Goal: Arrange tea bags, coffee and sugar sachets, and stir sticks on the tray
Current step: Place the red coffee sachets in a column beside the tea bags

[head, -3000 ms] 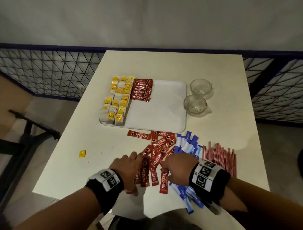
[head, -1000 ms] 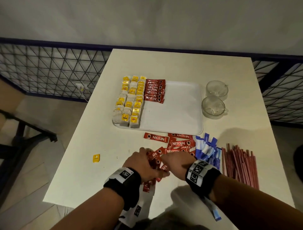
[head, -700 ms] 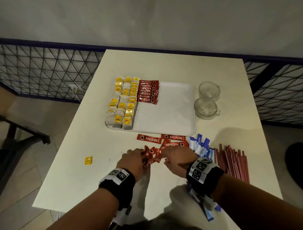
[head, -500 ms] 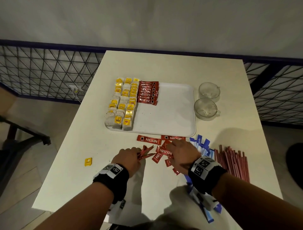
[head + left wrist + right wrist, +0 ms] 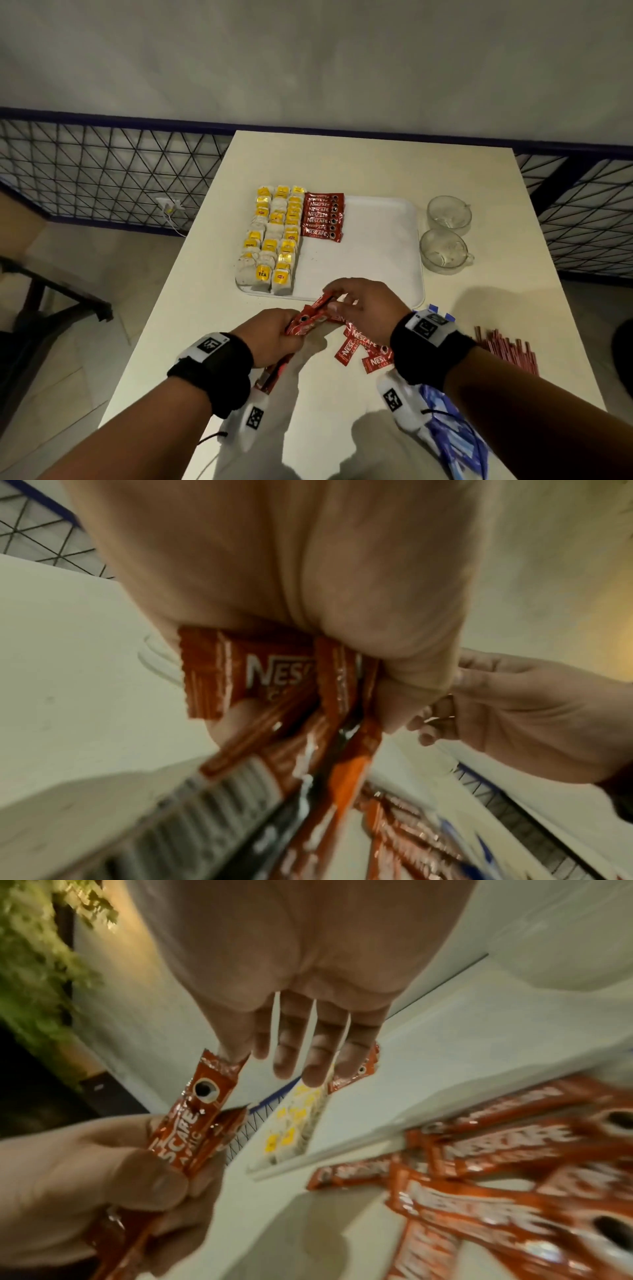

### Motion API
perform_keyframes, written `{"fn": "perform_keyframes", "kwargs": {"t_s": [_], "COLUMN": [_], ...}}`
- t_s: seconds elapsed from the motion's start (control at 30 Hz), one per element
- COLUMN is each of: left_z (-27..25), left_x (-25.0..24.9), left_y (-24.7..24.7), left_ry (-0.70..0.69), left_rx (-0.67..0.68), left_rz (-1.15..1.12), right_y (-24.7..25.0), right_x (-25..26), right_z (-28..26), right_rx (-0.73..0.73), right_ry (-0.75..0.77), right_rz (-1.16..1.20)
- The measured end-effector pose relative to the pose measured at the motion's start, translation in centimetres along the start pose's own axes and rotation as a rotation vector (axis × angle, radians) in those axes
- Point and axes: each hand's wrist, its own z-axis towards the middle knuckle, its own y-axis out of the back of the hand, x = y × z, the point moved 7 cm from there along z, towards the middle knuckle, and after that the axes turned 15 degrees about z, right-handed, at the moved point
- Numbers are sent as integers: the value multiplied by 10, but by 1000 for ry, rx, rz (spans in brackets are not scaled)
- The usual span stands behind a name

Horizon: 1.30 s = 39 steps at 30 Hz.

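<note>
My left hand (image 5: pixel 279 337) grips a bundle of red coffee sachets (image 5: pixel 308 318) just above the table, in front of the white tray (image 5: pixel 376 253). The right hand (image 5: pixel 344 305) is at the bundle's far end, thumb and forefinger pinching the top of a sachet (image 5: pixel 209 1091). On the tray lie rows of yellow-tagged tea bags (image 5: pixel 270 240) and a stack of coffee sachets (image 5: pixel 322 217). Several loose coffee sachets (image 5: pixel 359 346) lie under my right wrist. Blue sugar sachets (image 5: pixel 452 442) and red stir sticks (image 5: pixel 503 349) lie to the right.
Two glass cups (image 5: pixel 445 233) stand right of the tray. The tray's right half is bare. A black metal railing (image 5: pixel 102 178) runs behind the table, with floor below the table's left edge.
Both hands were gathering sachets on the table. Now the left hand has lifted a bundle toward the tray's near edge, and the right hand has left the loose sachets for the bundle's far end.
</note>
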Motion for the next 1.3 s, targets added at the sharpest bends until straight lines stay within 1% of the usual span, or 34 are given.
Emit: {"fn": "perform_keyframes", "kwargs": {"t_s": [0.07,0.1,0.17,0.2,0.23,0.27,0.37,0.4,0.47,0.5,0.57,0.63,0.7,0.73,0.8,0.83,0.9,0.93,1.0,1.03,1.1,1.23,1.3], "left_z": [-1,-2,-3,-5,-6,-7,-4,0,9,13,17,18,20,19,17,15,11,10,9,9,7,8,10], "left_x": [-1,3,19,29,37,44,42,35,16,6,-11,-19,-18,-16,-11,-10,-12,-14,-21,-23,-21,-12,-12], "left_y": [6,8,9,10,12,15,30,35,46,51,58,64,68,70,75,78,85,87,89,88,86,79,74], "left_ry": [10,30,79,111,146,180,238,244,221,197,139,93,83,72,37,16,-22,-38,-68,-74,-60,-33,-27], "left_rx": [-9,-2,-6,-30,-70,-124,-300,-328,-318,-298,-277,-308,-338,-346,-338,-317,-275,-256,-217,-205,-215,-291,-293], "left_rz": [-115,-167,-251,-306,-398,-546,-1028,-1142,-1287,-1305,-1268,-1218,-1158,-1115,-1015,-956,-833,-764,-675,-662,-672,-789,-862], "right_y": [5,11,31,42,53,60,62,57,42,32,16,6,0,1,14,23,40,44,39,36,36,35,34], "right_x": [11,13,13,12,13,13,25,32,51,61,71,74,71,68,59,53,40,34,28,29,33,45,47], "right_z": [9,13,18,19,19,18,15,14,13,12,9,7,6,6,5,5,7,11,21,24,27,30,33], "right_rx": [-23,-57,-176,-249,-317,-375,-465,-471,-427,-385,-320,-291,-253,-239,-251,-289,-380,-378,-299,-266,-248,-230,-218], "right_ry": [0,-9,-23,-16,-6,6,60,103,246,340,497,568,595,561,400,317,152,77,-12,-24,-13,21,20], "right_rz": [52,98,221,281,324,341,245,185,33,-50,-189,-258,-295,-282,-171,-67,219,375,584,620,595,468,393]}}
